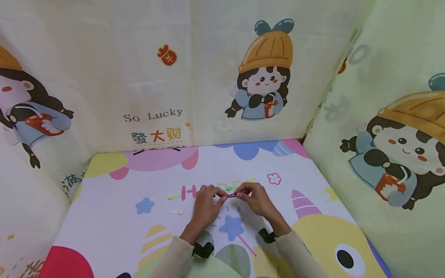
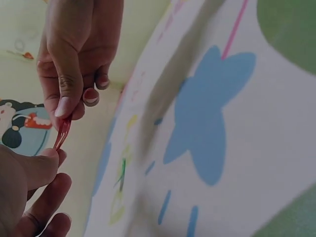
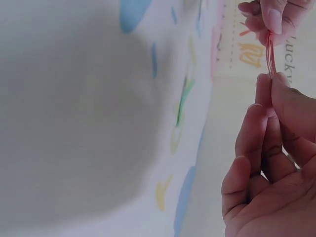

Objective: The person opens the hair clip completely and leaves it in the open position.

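Observation:
Between my two hands is a red snap hair clip point(image 1: 231, 195), raised off the table and pinched at both ends. My left hand point(image 1: 207, 204) holds one end with thumb and index finger; my right hand point(image 1: 256, 199) pinches the other end the same way. The clip point(image 2: 62, 133) shows as a slim, slightly bowed loop in the left wrist view. In the right wrist view, the other fingers of the right hand point(image 3: 276, 158) are loosely bent below the clip. Just behind the hands lies a green hair clip point(image 1: 231, 188) on the table.
Left of my left hand lie a light green hair clip point(image 1: 174, 197) and, nearer me, a white hair clip point(image 1: 175, 212). A printed cloth point(image 1: 114, 212) covers the table. Patterned fabric walls point(image 1: 212, 77) close in the back and both sides.

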Tool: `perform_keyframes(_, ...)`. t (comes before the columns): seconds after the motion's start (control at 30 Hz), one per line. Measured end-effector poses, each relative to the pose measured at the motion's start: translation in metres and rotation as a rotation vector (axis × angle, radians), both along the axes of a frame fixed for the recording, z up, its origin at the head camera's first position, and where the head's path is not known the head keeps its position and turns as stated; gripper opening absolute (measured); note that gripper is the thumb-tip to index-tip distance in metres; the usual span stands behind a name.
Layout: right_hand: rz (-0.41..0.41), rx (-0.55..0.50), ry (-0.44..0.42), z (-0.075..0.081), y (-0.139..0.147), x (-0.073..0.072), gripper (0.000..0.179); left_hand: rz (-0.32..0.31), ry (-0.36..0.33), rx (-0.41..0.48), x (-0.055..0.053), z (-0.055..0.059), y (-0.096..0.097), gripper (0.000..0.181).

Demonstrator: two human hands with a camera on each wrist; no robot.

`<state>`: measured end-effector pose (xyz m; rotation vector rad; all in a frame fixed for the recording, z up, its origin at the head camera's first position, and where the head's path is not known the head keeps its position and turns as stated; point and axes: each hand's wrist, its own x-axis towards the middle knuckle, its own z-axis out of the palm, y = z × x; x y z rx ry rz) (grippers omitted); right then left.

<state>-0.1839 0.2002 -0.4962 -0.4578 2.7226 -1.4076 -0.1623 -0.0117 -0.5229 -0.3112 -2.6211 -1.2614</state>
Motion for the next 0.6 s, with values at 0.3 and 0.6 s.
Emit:
perform_keyframes(0.3,0.022,-0.063,-0.022,0.0045,-0.0013,-0.0022,0.004,-0.085,-0.099,0.156,0.0008,0.0071,-0.0077,0.009)
perform_keyframes(0.6,0.027,-0.110,-0.047,0.0071,-0.0019,-0.0044,0.003,-0.097,-0.153,0.222,-0.0007,0.0091,-0.0089,0.008)
